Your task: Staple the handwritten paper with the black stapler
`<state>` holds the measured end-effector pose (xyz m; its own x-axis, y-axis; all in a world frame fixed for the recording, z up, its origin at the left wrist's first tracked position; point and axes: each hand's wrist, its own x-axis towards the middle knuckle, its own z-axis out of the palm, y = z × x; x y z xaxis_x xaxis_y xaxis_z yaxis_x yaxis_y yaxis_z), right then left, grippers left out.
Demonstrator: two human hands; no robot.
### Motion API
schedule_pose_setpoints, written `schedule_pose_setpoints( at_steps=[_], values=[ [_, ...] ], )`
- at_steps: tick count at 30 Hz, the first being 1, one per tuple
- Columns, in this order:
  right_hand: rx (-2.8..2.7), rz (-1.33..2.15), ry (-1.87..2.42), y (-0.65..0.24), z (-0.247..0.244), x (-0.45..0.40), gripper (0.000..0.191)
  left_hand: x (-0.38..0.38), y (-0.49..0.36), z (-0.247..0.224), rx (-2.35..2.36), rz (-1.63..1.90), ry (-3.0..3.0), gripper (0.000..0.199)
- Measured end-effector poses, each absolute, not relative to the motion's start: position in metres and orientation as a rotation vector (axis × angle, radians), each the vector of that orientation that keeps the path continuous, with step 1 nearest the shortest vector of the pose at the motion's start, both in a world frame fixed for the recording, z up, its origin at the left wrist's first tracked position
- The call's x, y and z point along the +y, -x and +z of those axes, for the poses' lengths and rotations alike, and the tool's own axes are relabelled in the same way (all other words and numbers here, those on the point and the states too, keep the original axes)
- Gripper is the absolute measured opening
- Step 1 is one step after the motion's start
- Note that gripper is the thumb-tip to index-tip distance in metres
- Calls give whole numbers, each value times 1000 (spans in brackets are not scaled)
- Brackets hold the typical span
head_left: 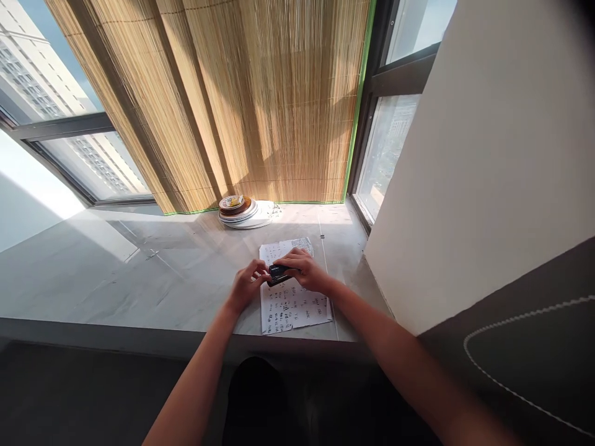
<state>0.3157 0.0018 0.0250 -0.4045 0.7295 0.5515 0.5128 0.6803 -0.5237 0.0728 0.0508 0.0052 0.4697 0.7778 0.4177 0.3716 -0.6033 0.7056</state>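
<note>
A black stapler [277, 272] is held low over handwritten paper sheets [302, 313] on the window ledge. My right hand [302, 267] is wrapped round its right part from above. At the stapler's left end, the fingers of my left hand [251, 282] are bent and pressed together against it; whether they also pinch something small is hidden. The sheets lie beneath both hands, slightly uneven at their edges, with rows of dark writing.
Behind the sheets a stack of plates [238, 214] stands near a bamboo blind [279, 111]. The grey ledge [186, 279] ends in a front edge close to me. A white wall [488, 155] rises on the right, and a white cord [469, 347] hangs at lower right.
</note>
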Motion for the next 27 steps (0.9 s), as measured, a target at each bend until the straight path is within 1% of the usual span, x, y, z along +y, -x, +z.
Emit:
schedule_pose_setpoints(
  at_steps=[5,10,13,17,21,23,25,27],
  values=[
    [-2098,275,954,-310,19,0,36,57,-71,-2,979,883,-2309,9],
    [-1930,264,1009,-325,17,9,35,58,-74,1,1050,841,-2343,21],
    [-1792,239,1120,-341,24,1,35,56,-76,5,1044,793,-2424,24],
    [-1655,45,1357,-365,28,-35,36,53,-75,9,1011,795,-2510,21],
    [-1603,-243,1535,-383,16,-75,36,43,-77,19,1089,855,-2610,20],
    [-1652,-327,1594,-388,8,-86,36,29,-86,24,1139,871,-2655,19],
    [-1708,-357,1631,-391,1,-91,36,10,-102,25,1141,821,-2685,19],
    [-1717,-369,1654,-391,-3,-93,36,-13,-122,20,1040,683,-2739,21]
  ],
)
